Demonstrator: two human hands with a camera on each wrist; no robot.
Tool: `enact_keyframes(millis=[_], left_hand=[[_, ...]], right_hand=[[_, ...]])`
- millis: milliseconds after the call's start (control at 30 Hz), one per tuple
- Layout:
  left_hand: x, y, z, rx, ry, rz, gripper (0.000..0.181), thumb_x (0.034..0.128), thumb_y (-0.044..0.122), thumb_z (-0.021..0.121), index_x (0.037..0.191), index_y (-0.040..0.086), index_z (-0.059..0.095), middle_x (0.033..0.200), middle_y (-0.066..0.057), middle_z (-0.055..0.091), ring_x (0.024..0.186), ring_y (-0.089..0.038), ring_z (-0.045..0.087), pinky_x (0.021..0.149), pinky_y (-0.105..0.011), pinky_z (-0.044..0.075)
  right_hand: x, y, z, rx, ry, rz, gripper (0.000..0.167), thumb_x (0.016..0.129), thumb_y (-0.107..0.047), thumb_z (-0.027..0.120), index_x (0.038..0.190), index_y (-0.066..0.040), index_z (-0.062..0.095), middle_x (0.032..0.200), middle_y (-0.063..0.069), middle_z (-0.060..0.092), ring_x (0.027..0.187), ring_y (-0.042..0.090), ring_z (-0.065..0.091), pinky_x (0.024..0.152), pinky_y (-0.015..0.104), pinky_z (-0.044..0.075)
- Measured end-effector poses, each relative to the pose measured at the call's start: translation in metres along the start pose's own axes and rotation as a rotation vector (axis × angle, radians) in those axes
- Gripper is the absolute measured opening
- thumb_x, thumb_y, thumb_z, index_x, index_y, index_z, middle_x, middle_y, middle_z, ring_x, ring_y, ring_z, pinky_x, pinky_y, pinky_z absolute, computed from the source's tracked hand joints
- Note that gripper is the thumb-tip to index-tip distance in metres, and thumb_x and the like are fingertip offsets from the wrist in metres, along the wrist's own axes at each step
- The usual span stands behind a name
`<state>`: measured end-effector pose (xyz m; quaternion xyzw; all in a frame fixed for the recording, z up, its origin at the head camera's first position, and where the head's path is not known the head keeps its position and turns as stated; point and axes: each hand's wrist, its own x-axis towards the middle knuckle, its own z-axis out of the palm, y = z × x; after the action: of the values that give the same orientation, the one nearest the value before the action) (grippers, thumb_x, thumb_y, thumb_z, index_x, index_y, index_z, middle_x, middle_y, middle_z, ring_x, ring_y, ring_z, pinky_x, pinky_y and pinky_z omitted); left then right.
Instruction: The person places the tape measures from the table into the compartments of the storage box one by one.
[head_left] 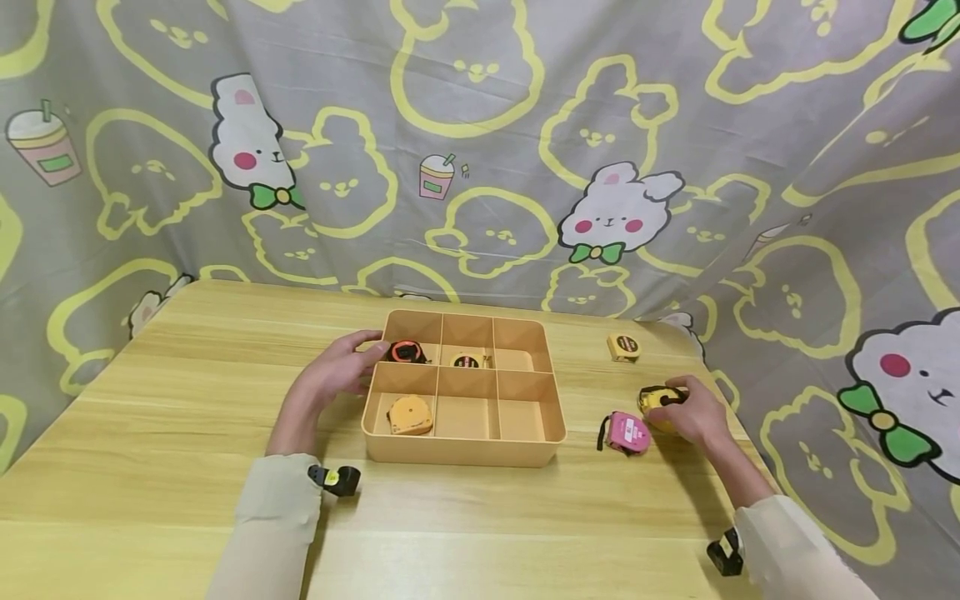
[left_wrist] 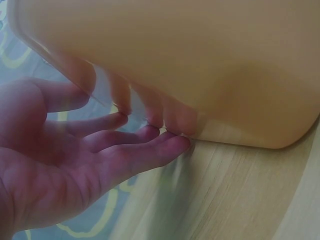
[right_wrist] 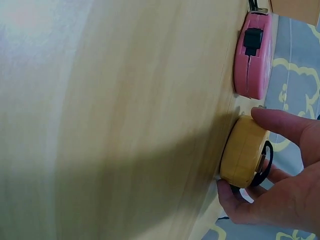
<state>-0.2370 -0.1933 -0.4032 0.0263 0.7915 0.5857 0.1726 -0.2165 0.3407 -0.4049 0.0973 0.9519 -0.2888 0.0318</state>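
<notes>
My right hand (head_left: 693,410) pinches a yellow tape measure (right_wrist: 245,152) with a black strap between thumb and fingers, at the table's right side. Beside it lies a pink tape measure (head_left: 627,432) with a black wrist loop. My left hand (head_left: 341,364) touches the outer left wall of a tan six-compartment box (head_left: 461,450); in the left wrist view its fingers (left_wrist: 145,150) are fairly straight, tips against the wall. In the box's back row are a black and red tape measure (head_left: 407,352) at left and a yellow one (head_left: 468,361) in the middle. An orange-yellow tape measure (head_left: 410,415) sits front left.
Another small yellow tape measure (head_left: 624,347) stands toward the back right of the wooden table (head_left: 420,533). A grey patterned curtain (head_left: 495,150) hangs behind the table and along its right side. Each wrist carries a small black camera.
</notes>
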Motion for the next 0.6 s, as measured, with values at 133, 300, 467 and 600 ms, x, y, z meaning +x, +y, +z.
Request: enact_keyframes(millis=[133, 300, 467, 600], left_hand=[[-0.0001, 0.0006, 0.0003, -0.002, -0.005, 0.011, 0.063, 0.1108, 0.031, 0.040, 0.162, 0.003, 0.017, 0.158, -0.029, 0.036, 0.142, -0.048, 0.042, 0.101, -0.057, 0.051], [-0.0011, 0.0017, 0.0003, -0.001, -0.008, 0.014, 0.064, 0.1106, 0.031, 0.041, 0.162, 0.003, 0.016, 0.158, -0.030, 0.036, 0.141, -0.048, 0.043, 0.100, -0.056, 0.053], [-0.0011, 0.0021, 0.0006, -0.010, -0.009, 0.012, 0.064, 0.1106, 0.031, 0.041, 0.162, 0.002, 0.016, 0.158, -0.031, 0.036, 0.140, -0.048, 0.044, 0.099, -0.055, 0.053], [-0.0005, 0.0016, 0.0000, -0.016, -0.007, 0.010, 0.064, 0.1106, 0.031, 0.041, 0.162, 0.002, 0.016, 0.158, -0.031, 0.035, 0.140, -0.048, 0.044, 0.100, -0.056, 0.053]], right_hand=[[0.0001, -0.0008, 0.0004, 0.013, 0.006, 0.017, 0.078, 0.082, -0.022, 0.081, 0.144, 0.005, 0.043, 0.139, 0.038, 0.048, 0.118, 0.050, 0.050, 0.095, 0.058, 0.046], [0.0000, -0.0019, 0.0011, 0.010, 0.012, 0.026, 0.078, 0.081, -0.021, 0.081, 0.144, 0.005, 0.044, 0.140, 0.038, 0.047, 0.119, 0.050, 0.049, 0.096, 0.058, 0.046], [-0.0008, -0.0038, 0.0002, -0.009, 0.020, 0.033, 0.078, 0.080, -0.022, 0.081, 0.143, 0.006, 0.045, 0.138, 0.038, 0.049, 0.114, 0.048, 0.052, 0.090, 0.054, 0.048], [0.0000, -0.0049, -0.0002, -0.022, 0.031, 0.045, 0.075, 0.081, -0.024, 0.080, 0.142, 0.006, 0.049, 0.135, 0.036, 0.052, 0.111, 0.045, 0.053, 0.084, 0.046, 0.048]])
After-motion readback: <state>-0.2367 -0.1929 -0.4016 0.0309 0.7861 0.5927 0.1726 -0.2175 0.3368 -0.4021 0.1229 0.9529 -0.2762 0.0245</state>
